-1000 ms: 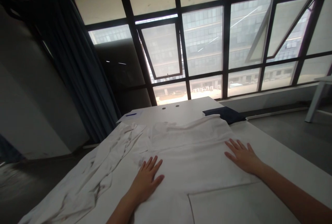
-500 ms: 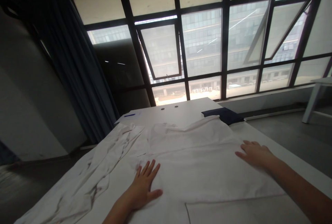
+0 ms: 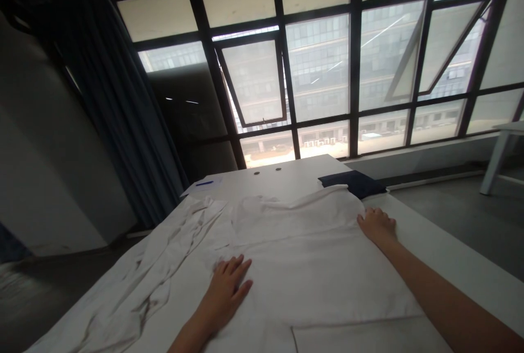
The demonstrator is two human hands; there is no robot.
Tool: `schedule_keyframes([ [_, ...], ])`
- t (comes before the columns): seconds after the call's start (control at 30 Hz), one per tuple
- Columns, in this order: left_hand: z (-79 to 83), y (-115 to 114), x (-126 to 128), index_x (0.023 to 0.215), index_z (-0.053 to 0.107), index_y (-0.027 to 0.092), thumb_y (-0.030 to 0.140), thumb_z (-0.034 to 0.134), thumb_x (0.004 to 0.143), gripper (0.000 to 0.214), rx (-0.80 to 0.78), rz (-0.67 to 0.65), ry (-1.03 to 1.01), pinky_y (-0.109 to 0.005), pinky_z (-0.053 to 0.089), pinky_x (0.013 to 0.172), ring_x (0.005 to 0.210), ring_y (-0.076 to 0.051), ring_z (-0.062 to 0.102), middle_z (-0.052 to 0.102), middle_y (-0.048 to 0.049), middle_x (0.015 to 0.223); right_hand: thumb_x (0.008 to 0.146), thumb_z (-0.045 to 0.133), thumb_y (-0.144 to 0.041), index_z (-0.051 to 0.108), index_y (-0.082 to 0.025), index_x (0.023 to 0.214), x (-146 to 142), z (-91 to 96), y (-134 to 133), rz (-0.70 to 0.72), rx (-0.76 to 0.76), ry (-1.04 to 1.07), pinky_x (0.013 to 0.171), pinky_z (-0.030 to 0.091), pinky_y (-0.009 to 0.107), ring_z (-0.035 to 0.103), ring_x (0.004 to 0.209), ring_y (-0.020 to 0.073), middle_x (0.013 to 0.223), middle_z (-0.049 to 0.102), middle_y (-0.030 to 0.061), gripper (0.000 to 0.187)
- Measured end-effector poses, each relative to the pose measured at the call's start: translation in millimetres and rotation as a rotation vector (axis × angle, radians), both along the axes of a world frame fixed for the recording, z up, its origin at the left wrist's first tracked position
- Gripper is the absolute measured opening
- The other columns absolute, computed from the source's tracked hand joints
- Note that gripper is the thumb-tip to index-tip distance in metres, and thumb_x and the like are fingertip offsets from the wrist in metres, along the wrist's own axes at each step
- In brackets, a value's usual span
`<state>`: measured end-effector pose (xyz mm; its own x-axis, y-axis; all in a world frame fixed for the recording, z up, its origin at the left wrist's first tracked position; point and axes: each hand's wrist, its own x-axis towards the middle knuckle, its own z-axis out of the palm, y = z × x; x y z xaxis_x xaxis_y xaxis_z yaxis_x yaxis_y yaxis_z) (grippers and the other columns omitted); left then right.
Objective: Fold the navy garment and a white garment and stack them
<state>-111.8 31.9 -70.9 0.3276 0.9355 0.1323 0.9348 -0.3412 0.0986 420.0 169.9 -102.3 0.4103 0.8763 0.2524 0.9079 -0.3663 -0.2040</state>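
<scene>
- The white cloth (image 3: 311, 276) lies spread on the desk (image 3: 303, 170), on the near side of the navy cloth (image 3: 357, 183) and reaching left of it; its far right corner meets the navy cloth's edge.
- The left hand (image 3: 226, 292), nearer the wearer than the navy cloth and well to its left, rests palm down on the white cloth, fingers loosely spread, gripping nothing visible.
- The right hand (image 3: 377, 225), just on the near side of the navy cloth, has its fingers curled at the white cloth's right edge; whether they pinch fabric, I cannot tell.
- The step looks like smoothing and squaring the white cloth. To do it well, keep the left palm as a light anchor and draw the right edge outward gently.
- Work out the ridge nearest the navy cloth with flat fingers, without dragging the crumpled white fabric (image 3: 135, 293), far left of the navy cloth, which may be joined.
</scene>
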Motion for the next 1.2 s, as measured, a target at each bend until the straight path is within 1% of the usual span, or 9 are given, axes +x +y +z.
schedule_keyframes([
  [0.07,-1.8,1,-1,0.148,0.045,0.037,0.061,0.041,0.100,0.055,0.012,-0.002,0.001,-0.055,0.025,0.118,0.141,-0.030,0.039,0.044,-0.0041,0.155,0.094,0.045,-0.043,0.060,-0.012,0.120,0,-3.8,-2,0.011,0.034,-0.011,0.093,0.040,0.051,0.057,0.112,0.0346,0.119,0.060,0.0203,0.043],
  [0.17,-4.9,2,-2,0.148,0.045,0.037,0.060,0.042,0.100,0.054,0.035,-0.014,0.005,-0.055,0.026,0.118,0.140,-0.031,0.040,0.045,-0.0040,0.154,0.094,0.045,-0.043,0.053,-0.011,0.130,5,-5.0,-1,-0.021,0.070,-0.007,0.089,0.043,0.047,0.057,0.110,0.0326,0.122,0.058,0.0208,0.049],
  [0.23,-6.7,3,-3,0.148,0.045,0.037,0.060,0.042,0.100,0.053,0.047,-0.018,0.006,-0.056,0.026,0.117,0.140,-0.031,0.041,0.046,-0.0042,0.154,0.093,0.046,-0.045,0.057,-0.012,0.125,8,-5.4,-1,-0.033,0.073,0.001,0.087,0.044,0.046,0.059,0.106,0.0326,0.118,0.059,0.0202,0.047],
  [0.33,-7.7,3,-4,0.148,0.045,0.038,0.060,0.042,0.099,0.054,0.046,-0.012,0.005,-0.056,0.026,0.117,0.140,-0.031,0.040,0.045,-0.0036,0.154,0.090,0.050,-0.051,0.065,-0.014,0.109,10,-7.2,0,-0.029,0.062,0.008,0.085,0.043,0.049,0.059,0.103,0.0358,0.110,0.061,0.0194,0.045],
  [0.43,-6.7,2,-4,0.148,0.045,0.038,0.061,0.042,0.099,0.054,0.034,-0.006,0.004,-0.056,0.026,0.117,0.140,-0.031,0.040,0.045,-0.0028,0.154,0.088,0.053,-0.052,0.067,-0.014,0.107,11,-8.7,1,-0.015,0.069,0.013,0.085,0.042,0.051,0.058,0.105,0.0379,0.109,0.061,0.0194,0.045],
  [0.63,-5.4,2,-3,0.147,0.046,0.038,0.061,0.043,0.099,0.053,0.034,-0.011,0.002,-0.056,0.026,0.117,0.139,-0.030,0.041,0.046,-0.0029,0.153,0.091,0.053,-0.037,0.066,-0.020,0.101,13,-7.8,4,0.067,0.127,0.048,0.081,0.042,0.043,0.059,0.100,0.0308,0.108,0.064,0.0135,0.024],
  [0.83,-6.3,3,-3,0.147,0.046,0.038,0.059,0.043,0.099,0.052,0.041,-0.011,-0.002,-0.056,0.027,0.117,0.139,-0.029,0.041,0.046,-0.0032,0.153,0.095,0.048,-0.027,0.059,-0.019,0.104,11,-6.2,6,0.131,0.252,0.085,0.080,0.038,0.037,0.060,0.089,0.0250,0.092,0.066,0.0093,0.017],
  [1.07,-2.6,1,-1,0.146,0.048,0.037,0.058,0.045,0.099,0.052,0.043,-0.005,-0.012,-0.056,0.028,0.116,0.137,-0.030,0.043,0.048,-0.0046,0.152,0.092,0.045,-0.025,0.052,-0.019,0.104,12,-0.4,3,0.161,0.453,0.156,0.079,0.039,0.032,0.058,0.085,0.0223,0.093,0.064,0.0079,0.015],
  [1.2,-0.7,0,-1,0.146,0.048,0.037,0.059,0.044,0.099,0.053,0.038,-0.006,-0.028,-0.056,0.028,0.116,0.138,-0.031,0.042,0.048,-0.0053,0.152,0.092,0.043,-0.027,0.053,-0.021,0.101,8,5.2,0,0.188,0.529,0.193,0.086,0.040,0.034,0.057,0.091,0.0247,0.092,0.064,0.0088,0.015],
])
